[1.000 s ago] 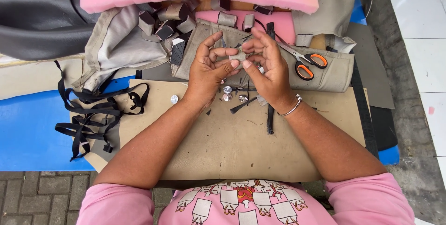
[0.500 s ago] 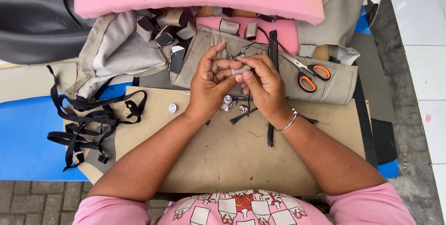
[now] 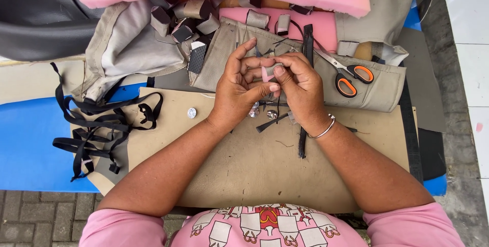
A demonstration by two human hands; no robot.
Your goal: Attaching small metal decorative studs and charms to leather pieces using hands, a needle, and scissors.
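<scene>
Two hands meet over the middle of the work surface, the left hand [image 3: 237, 91] and the right hand [image 3: 300, 91] pressed close together and both pinching one small piece of fabric [image 3: 268, 72], greyish with a pink edge, held up between thumbs and fingertips. The piece is so small, and so much of it is covered by the fingers, that its shape is hard to tell; it looks soft and folded over. Held only at the fingertips, it could slip and drop among the small silver buttons [image 3: 262, 112] lying just under the hands, or unfold if the pinch loosens. A lone silver button [image 3: 191, 113] sits apart to the left on the tan sheet [image 3: 244, 170], near a tangle of black straps [image 3: 97, 130]; a stray elbow could knock it off the edge. Orange-handled scissors [image 3: 351, 76] rest just beside the right hand, blades pointing toward it, which could catch a wrist that swings outward.
</scene>
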